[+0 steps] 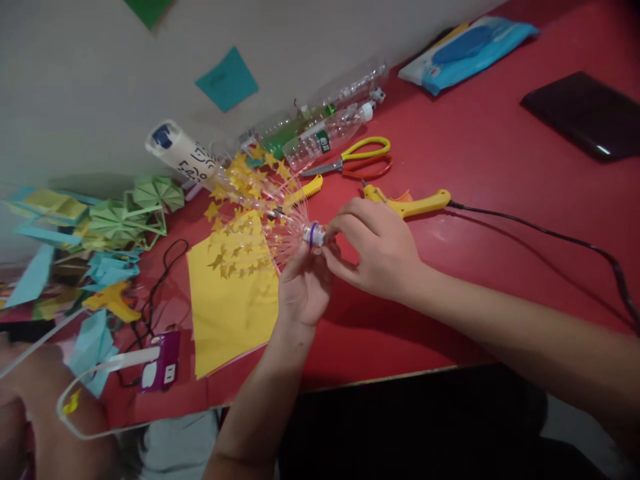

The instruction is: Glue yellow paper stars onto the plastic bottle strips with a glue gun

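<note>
A clear plastic bottle top cut into thin spreading strips (287, 240), tipped with small yellow stars, fans out to the left. Its neck (314, 235) is whitish with a purple ring around it. My left hand (306, 283) supports that neck from below, thumb and fingers closed on it. From the right, my right hand (377, 247) pinches the neck's end between thumb and fingertips. Beneath the stars lies yellow paper (227, 313). Just beyond my right hand is a yellow glue gun (420, 203) with a black cord.
Scissors (367, 160), a yellow cutter (310, 190) and several plastic bottles (330, 130) lie near the wall. Folded paper pieces (110, 223) crowd the left, with another yellow glue gun (113, 300). Another person's hand (45, 407) is at lower left. A dark phone-like slab (585, 113) lies right.
</note>
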`<state>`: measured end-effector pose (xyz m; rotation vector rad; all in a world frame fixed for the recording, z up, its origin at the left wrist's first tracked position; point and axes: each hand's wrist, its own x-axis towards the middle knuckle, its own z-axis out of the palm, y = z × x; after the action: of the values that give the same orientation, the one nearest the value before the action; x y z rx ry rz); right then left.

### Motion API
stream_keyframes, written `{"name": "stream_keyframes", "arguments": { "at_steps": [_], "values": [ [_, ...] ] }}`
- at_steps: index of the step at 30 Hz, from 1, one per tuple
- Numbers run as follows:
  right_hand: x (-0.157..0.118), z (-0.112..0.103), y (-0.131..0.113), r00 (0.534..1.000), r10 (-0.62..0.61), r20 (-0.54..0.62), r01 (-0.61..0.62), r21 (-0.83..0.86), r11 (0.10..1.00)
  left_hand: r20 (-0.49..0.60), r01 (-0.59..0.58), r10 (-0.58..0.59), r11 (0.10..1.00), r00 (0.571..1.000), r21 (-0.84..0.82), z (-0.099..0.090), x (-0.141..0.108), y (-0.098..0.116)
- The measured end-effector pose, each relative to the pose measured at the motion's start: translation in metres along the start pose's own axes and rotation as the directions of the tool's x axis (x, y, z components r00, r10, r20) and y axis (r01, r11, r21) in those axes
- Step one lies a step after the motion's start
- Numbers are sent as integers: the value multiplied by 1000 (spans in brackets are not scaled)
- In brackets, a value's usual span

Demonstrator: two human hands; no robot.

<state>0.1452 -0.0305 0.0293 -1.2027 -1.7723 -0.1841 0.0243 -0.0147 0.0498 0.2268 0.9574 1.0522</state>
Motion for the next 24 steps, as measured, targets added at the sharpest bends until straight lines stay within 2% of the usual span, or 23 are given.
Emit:
{"name": "stream_keyframes", "arguments": {
  "at_steps": [9, 17, 24],
  "values": [
    [0, -1, 2, 1000, -3, 15, 4, -55, 998, -15, 5, -5, 1000, 1000, -12, 2, -1, -3],
    [-1, -2, 2, 995, 83, 62, -83, 11, 996, 34, -29, 28, 999, 999, 45, -3, 2, -5],
    [-2, 1, 0, 989, 144, 11, -145, 43, 989, 40, -33, 31, 998, 999, 44, -2, 0, -8]
  ]
}}
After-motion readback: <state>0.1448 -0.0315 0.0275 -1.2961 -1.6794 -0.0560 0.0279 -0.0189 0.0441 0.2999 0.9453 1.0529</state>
